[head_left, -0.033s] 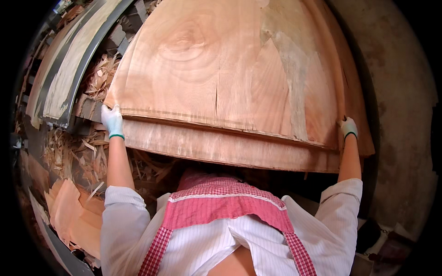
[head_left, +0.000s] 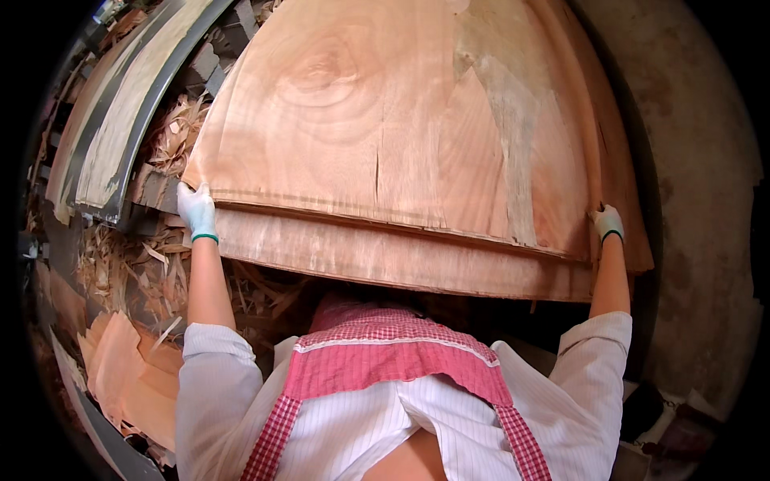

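At near corners | left fingers (head_left: 185, 194) and right fingers (head_left: 598, 214) clasp upper wood sheet (head_left: 401, 120) | tan, swirl-grained, cracked

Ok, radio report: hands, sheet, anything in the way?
Left hand on top sheet, left corner; right hand, right edge. Lower sheet protrudes nearer. Shavings off left.

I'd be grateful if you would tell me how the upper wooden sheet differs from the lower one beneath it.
The upper sheet shows a broad face, whereas the lower sheet shows mainly a strip jutting toward the pink apron. The upper sheet has swirling grain, a dark crack and a greyish patch; the lower sheet's visible strip looks plainer. Both are reddish-tan wood.
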Available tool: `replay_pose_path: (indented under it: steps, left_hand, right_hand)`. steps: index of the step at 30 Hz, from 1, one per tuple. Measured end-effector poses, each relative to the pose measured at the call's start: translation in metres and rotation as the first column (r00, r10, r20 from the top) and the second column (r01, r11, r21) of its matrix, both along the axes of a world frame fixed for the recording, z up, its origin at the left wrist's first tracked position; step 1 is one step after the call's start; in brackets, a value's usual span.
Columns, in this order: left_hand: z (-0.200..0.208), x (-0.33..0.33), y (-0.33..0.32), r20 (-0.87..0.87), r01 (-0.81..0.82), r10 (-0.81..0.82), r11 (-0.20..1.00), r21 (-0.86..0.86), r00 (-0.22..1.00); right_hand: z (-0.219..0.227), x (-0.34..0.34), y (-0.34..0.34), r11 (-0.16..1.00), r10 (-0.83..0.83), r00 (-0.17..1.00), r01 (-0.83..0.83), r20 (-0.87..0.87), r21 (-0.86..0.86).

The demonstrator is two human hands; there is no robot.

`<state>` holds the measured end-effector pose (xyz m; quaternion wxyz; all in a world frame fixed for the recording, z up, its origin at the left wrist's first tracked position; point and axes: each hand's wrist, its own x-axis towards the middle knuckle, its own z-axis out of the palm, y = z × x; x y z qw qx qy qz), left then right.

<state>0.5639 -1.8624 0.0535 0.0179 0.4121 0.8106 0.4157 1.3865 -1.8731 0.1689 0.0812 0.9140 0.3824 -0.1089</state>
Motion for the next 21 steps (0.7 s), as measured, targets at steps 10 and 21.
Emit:
replay_pose_path:
  steps: [10,21]
  left_hand:
    - [-0.029,-0.028,-0.013,0.083,0.075,-0.103,0.955,0.286,0.991]
    - [0.023,0.182,-0.044,-0.408,0.290,-0.419,0.894,-0.341,0.811]
  right_hand:
    - [-0.002,-0.015,-0.024,0.992,0.057,0.998,-0.060,0.034,0.111]
    - [0.011,0.000,-0.170,0.940,-0.041,0.963,0.128,-0.266,0.317]
